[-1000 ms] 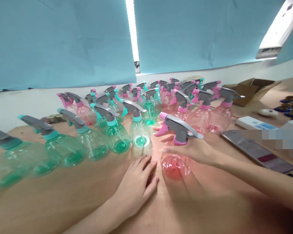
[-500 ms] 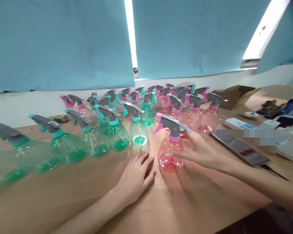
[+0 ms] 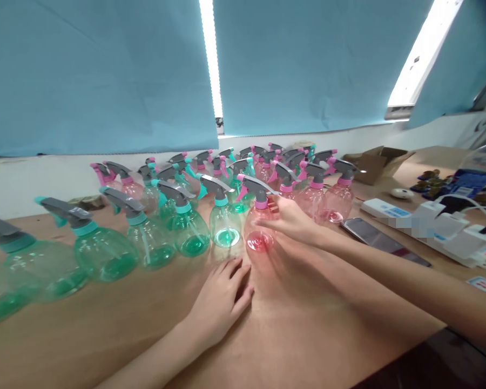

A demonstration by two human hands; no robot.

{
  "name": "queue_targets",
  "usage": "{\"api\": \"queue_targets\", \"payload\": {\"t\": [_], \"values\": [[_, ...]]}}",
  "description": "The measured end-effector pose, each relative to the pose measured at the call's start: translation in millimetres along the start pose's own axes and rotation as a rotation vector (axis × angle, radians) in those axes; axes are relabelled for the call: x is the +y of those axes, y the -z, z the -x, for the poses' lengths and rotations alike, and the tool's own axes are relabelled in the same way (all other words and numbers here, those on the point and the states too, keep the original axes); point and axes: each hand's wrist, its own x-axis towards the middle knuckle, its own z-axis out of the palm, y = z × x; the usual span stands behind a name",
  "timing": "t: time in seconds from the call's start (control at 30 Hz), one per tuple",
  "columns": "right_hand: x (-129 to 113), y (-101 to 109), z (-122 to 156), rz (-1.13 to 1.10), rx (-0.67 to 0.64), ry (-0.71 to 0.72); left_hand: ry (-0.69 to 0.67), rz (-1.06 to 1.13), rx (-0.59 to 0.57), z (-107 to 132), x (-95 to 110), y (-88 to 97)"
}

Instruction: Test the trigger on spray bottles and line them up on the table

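My right hand (image 3: 292, 220) reaches forward and its fingers rest against a pink spray bottle (image 3: 258, 221) with a grey trigger head, standing upright at the end of the front row. My left hand (image 3: 222, 297) lies flat on the wooden table (image 3: 105, 324), fingers spread, holding nothing, just in front of a green spray bottle (image 3: 224, 221). More green bottles (image 3: 105, 246) run in a row to the left. Behind stands a cluster of pink bottles (image 3: 332, 189) and green ones.
A phone (image 3: 383, 240) lies on the table right of my arm. Behind it are a white power strip (image 3: 429, 232) with cables and an open cardboard box (image 3: 375, 162). Blue curtains hang over the windows at the back.
My right hand has pushed the pink bottle away from me into line beside the green bottle. My left hand has stayed flat on the table. The view has shifted slightly.
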Motion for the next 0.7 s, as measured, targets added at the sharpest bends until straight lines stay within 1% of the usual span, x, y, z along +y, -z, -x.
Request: {"api": "queue_targets", "payload": {"t": [0.1,0.2,0.53,0.7], "values": [[6,-4,-12,0.021,0.018,-0.017,0.001,-0.006,0.000,0,-1,-1.2],[9,-5,-17,0.035,0.025,-0.031,0.005,-0.002,-0.010,1,-2,-0.8],[18,-13,-30,0.058,0.032,-0.052,0.001,0.023,0.003,3,-5,-1.6],[20,-16,-31,0.045,0.034,-0.076,0.003,0.004,-0.014,2,-5,0.0]]}}
